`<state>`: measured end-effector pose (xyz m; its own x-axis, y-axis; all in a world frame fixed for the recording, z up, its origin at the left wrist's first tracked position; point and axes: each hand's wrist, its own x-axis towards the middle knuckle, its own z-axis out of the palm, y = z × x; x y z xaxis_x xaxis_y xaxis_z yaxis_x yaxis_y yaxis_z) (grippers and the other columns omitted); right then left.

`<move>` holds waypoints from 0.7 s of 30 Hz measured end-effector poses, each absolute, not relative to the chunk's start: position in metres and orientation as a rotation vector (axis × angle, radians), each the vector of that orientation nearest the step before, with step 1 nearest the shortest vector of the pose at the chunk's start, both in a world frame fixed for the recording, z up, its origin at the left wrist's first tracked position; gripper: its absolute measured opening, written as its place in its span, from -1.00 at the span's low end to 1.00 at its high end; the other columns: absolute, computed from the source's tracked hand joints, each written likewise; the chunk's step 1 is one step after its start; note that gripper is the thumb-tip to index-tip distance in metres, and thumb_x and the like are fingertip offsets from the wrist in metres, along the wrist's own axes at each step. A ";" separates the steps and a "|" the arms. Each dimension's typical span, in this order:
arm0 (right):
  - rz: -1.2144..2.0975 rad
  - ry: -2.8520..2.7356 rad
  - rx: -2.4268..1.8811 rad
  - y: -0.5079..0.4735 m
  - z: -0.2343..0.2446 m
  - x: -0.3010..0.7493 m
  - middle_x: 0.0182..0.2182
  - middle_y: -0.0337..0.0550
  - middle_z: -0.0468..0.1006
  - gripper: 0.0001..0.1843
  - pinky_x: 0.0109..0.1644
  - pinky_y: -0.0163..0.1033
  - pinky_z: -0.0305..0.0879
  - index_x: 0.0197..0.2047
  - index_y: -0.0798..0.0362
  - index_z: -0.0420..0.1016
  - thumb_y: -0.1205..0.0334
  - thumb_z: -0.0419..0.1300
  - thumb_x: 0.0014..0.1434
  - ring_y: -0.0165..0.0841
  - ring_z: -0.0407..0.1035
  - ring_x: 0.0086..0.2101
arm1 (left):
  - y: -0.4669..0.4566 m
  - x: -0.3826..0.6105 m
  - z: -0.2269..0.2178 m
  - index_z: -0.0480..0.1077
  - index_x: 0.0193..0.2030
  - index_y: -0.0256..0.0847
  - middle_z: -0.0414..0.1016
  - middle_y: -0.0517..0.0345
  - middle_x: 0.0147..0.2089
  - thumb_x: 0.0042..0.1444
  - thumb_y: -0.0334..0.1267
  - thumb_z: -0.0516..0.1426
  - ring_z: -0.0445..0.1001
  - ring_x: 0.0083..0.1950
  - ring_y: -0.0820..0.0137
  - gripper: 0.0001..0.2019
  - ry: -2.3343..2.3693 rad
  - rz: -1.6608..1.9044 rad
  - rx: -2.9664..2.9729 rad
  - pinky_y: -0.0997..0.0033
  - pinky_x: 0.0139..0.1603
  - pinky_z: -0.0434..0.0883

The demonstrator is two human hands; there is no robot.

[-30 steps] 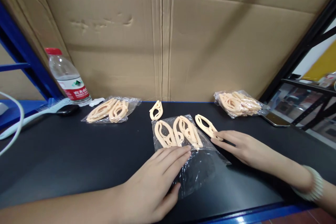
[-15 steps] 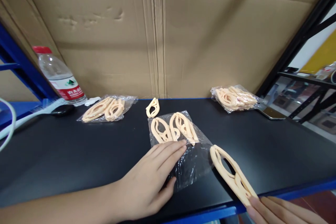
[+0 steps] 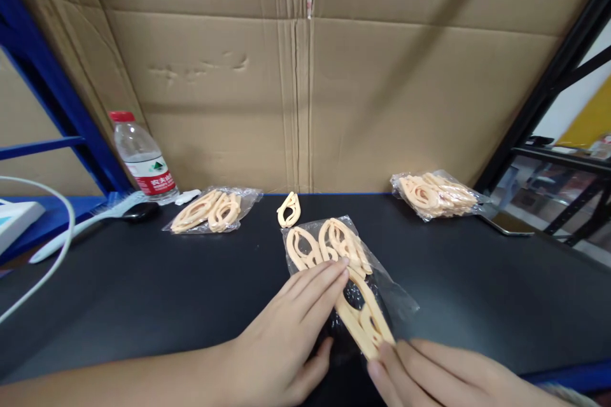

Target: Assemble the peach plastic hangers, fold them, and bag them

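Note:
A folded beige plastic hanger is pinched by its near end in my right hand. Its far end overlaps the mouth of a clear plastic bag and sits beside my left fingertips. Inside that bag lie folded hangers of the same colour. My left hand rests over the bag with fingers stretched out and thumb apart, covering part of the hangers. Behind the bag, a small folded beige piece lies loose on the black tabletop.
Another bag of hangers lies at the back left, near a red-capped water bottle and a pale-handled brush. At the back right, a fuller bag sits beside a phone-like slab. Cardboard walls the rear.
My right hand has brought the hanger leftward from the table's front right onto the bag's mouth. My left hand stays on the bag. The view has tilted up slightly.

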<state>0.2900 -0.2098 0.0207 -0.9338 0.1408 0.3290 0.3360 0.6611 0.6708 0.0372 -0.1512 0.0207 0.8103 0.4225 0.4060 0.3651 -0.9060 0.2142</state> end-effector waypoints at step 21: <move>-0.246 -2.301 -0.384 -0.124 0.092 0.247 -0.39 -0.13 0.61 -0.73 -0.27 -0.27 0.45 -0.21 0.06 0.49 0.47 -0.01 0.19 -0.36 0.49 -0.39 | -0.152 0.035 0.025 -0.21 0.40 -0.28 0.03 -0.18 0.42 -0.02 -0.51 0.04 -0.02 0.43 0.11 -0.17 0.647 0.618 2.826 0.00 0.37 0.15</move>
